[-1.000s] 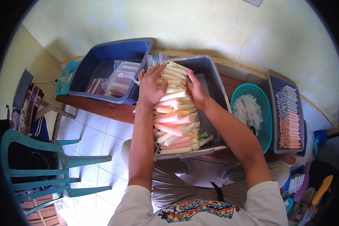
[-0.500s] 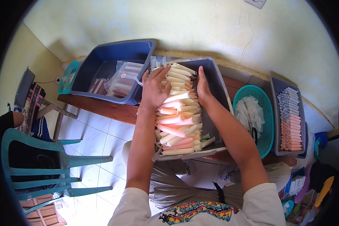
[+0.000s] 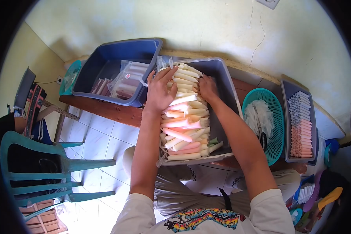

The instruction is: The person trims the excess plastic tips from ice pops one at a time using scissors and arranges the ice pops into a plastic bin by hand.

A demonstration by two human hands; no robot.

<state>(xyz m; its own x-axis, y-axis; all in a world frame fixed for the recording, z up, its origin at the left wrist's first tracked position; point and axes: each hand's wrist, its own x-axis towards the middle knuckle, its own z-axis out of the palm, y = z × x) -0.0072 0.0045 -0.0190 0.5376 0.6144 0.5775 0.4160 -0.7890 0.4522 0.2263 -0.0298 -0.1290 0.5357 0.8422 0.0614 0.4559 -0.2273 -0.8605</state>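
Observation:
Many cream, pink and orange tube-shaped packets (image 3: 187, 111) lie stacked in a grey tub (image 3: 227, 93), piled toward its left side. My left hand (image 3: 159, 91) rests on the upper left of the stack with its fingers spread. My right hand (image 3: 208, 87) is against the right side of the stack, inside the tub; its fingers are bent and partly blurred, and whether they hold anything is hidden. Near the tub's lower edge lie a few green-tinted packets (image 3: 213, 142).
A blue tub (image 3: 144, 93) with bagged purplish packets (image 3: 130, 80) stands left. To the right are a teal basket (image 3: 279, 134) with clear plastic and scissors (image 3: 263, 139), and a grey tub (image 3: 286, 117) of blue and pink packets. A green chair (image 3: 39, 176) stands lower left.
My right hand first moved away from the stack, opened flat, and is now back against its right side, with the fingers bent. My left hand has stayed on the upper left of the stack.

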